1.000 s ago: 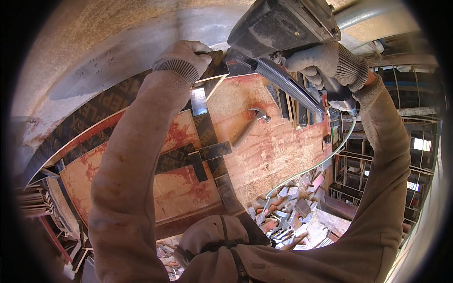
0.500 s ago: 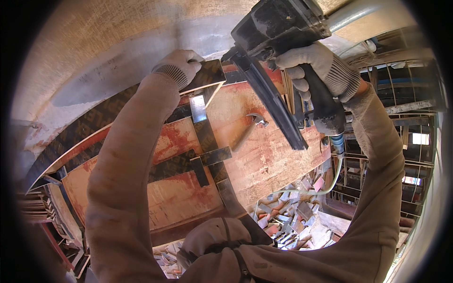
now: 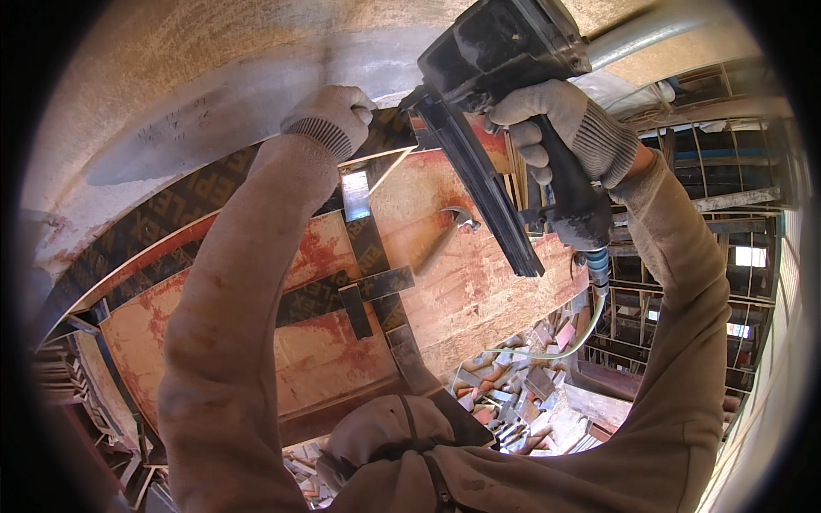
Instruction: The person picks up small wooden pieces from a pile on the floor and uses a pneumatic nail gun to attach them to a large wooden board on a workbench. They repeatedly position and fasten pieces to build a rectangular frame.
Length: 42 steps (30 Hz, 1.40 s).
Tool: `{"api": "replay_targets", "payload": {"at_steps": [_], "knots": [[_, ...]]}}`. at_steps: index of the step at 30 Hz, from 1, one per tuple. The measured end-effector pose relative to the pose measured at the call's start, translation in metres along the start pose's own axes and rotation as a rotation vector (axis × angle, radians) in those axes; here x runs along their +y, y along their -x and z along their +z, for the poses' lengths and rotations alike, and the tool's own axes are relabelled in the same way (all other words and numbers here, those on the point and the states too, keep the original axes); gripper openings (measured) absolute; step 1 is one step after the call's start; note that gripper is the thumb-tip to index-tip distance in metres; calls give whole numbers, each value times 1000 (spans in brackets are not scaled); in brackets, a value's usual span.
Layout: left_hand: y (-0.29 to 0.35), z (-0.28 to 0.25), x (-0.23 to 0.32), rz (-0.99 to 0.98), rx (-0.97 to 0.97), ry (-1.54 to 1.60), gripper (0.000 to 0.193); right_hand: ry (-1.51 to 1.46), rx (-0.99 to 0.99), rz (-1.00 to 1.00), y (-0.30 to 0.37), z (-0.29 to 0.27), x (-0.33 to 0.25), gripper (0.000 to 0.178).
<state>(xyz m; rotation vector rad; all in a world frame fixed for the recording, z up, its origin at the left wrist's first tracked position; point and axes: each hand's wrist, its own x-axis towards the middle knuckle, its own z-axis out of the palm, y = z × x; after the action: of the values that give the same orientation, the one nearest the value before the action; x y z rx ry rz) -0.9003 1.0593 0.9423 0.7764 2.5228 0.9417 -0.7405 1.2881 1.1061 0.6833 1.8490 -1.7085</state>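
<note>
My left hand (image 3: 332, 118), in a pale knitted glove, is closed at the upper edge of a dark, curved plywood strip (image 3: 395, 131), by the strip's right end. Its fingertips are partly hidden. In my gloved right hand (image 3: 556, 120) is a black nail gun (image 3: 500, 51), gripped by the handle and raised. The gun's nose is beside the strip's end, just right of my left hand, and its long magazine slants down to the right. A blue fitting (image 3: 597, 269) joins a pale air hose (image 3: 590, 329) to the handle's base.
Below the strip, a claw hammer (image 3: 463, 220) lies on reddish plywood panels (image 3: 453, 291), with dark board pieces (image 3: 355, 312) nearby. Scrap wood offcuts (image 3: 522, 389) are heaped lower down. A curved grey wall surface (image 3: 197, 128) rises behind my left hand. Metal bars and timber (image 3: 710, 222) stand at right.
The nail gun and my right hand have shifted slightly left, bringing the magazine nearer my left hand. My left hand has moved a little to the right along the strip. The view has shifted slightly.
</note>
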Motion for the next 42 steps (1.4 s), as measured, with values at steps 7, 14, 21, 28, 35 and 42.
{"api": "replay_targets", "payload": {"at_steps": [7,14,21,28,35,42], "knots": [[2,0,2,35,16,-69,23,123,85,-118,9,12,-1,39],[0,-2,4,-65,-58,-82,25,47,156,11,9,23,-11,24],[-18,19,-29,133,100,-81,19,-243,246,-73,63,13,40,24],[100,77,59,568,328,553,27,-721,427,-138,245,52,156,21],[319,238,252,975,-175,778,20,-1066,728,-168,391,142,290,21],[421,283,265,937,-586,444,18,-1529,676,-129,433,156,445,24]]}}
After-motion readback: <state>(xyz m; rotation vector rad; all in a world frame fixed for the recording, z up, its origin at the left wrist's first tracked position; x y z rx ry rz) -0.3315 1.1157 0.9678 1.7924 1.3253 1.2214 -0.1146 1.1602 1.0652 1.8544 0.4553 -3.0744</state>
